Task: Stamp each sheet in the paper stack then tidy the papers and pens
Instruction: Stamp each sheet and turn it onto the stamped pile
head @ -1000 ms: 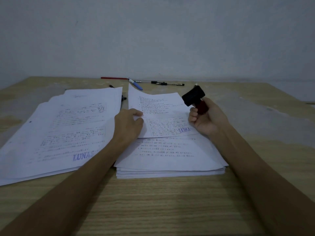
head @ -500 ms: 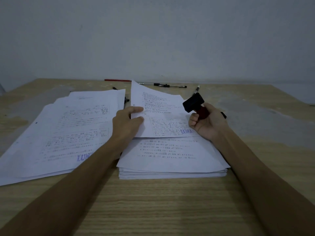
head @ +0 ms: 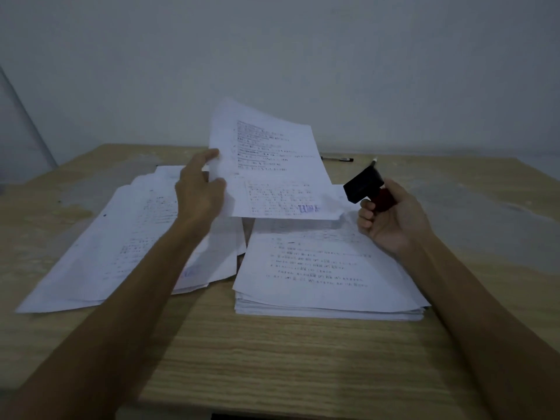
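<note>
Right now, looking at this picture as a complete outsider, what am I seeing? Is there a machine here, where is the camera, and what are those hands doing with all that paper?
There is no machine: these are a person's two bare arms, filmed by one wide-angle camera worn on the head, looking forward and down at a wooden table. The left hand pinches one printed sheet by its edge and holds it lifted above the table; a blue stamp mark shows near its lower edge. The right hand grips a stamp with a black block and a red handle, raised off the paper. Below lies a neat paper stack, its top sheet showing no stamp mark that I can see. To the left, a looser spread pile of sheets lies flat. At the far edge lie a black pen and another pen, partly hidden behind the stamp.
</note>
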